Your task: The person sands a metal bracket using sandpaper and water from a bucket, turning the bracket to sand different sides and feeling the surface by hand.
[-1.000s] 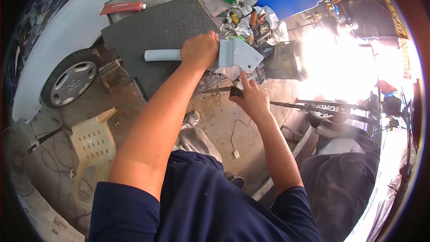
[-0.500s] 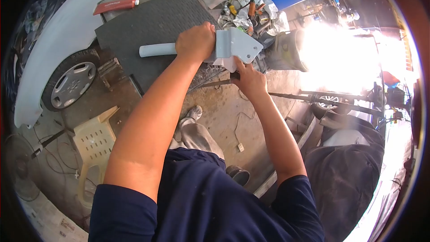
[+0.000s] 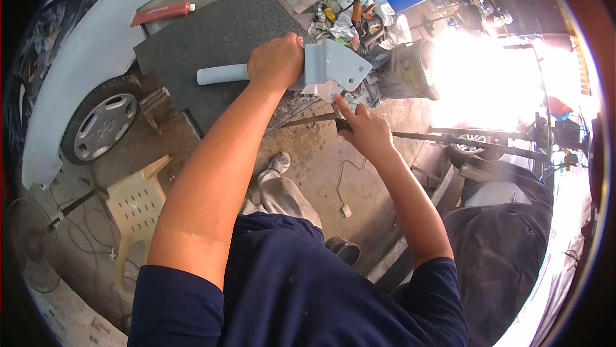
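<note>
My left hand (image 3: 276,62) is closed around a pale grey-blue metal bracket (image 3: 337,63), whose round tube (image 3: 221,75) sticks out to the left. The bracket's flat plate has small holes near its right corner. Below the plate, a pale pinkish piece (image 3: 326,90) shows; I cannot tell whether it is part of the bracket. My right hand (image 3: 367,130) is just below, its index finger stretched to that piece's lower edge. Its other fingers are curled on a small dark thing (image 3: 344,126) that I cannot make out.
A dark textured board (image 3: 212,42) lies under the bracket, with a red tube (image 3: 162,13) behind it. Rags and tools (image 3: 359,16) are heaped beside a bucket (image 3: 410,71). A car (image 3: 77,39) and plastic chair (image 3: 138,202) stand left. A long bar (image 3: 462,145) crosses at right.
My right hand has moved slightly down and right, from the plate's edge to below it, with its index finger now straighter. My left hand still holds the bracket in nearly the same place.
</note>
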Tool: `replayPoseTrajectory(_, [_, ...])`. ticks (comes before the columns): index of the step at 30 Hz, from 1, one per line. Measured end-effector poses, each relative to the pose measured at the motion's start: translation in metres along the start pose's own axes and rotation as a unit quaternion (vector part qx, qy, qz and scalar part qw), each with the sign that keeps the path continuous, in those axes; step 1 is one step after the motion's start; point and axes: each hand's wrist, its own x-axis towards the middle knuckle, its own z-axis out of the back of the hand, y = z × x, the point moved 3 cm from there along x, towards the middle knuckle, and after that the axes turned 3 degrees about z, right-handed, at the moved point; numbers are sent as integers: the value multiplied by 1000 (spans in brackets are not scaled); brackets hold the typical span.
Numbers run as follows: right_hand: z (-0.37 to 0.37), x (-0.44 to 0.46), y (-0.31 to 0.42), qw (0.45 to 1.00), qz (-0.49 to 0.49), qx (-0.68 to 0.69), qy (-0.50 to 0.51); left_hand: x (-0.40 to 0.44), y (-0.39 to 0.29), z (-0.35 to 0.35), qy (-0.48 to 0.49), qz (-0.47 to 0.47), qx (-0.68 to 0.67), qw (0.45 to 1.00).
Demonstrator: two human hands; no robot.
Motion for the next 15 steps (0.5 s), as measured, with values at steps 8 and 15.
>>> replayPoseTrajectory(8, [-1, 27, -2, 1000, 11, 7, -4, 3, 2, -5, 8, 2, 14, 1000])
replayPoseTrajectory(15, [-15, 58, -10, 999, 33, 38, -3, 3, 1, -5, 22, 13, 26, 999])
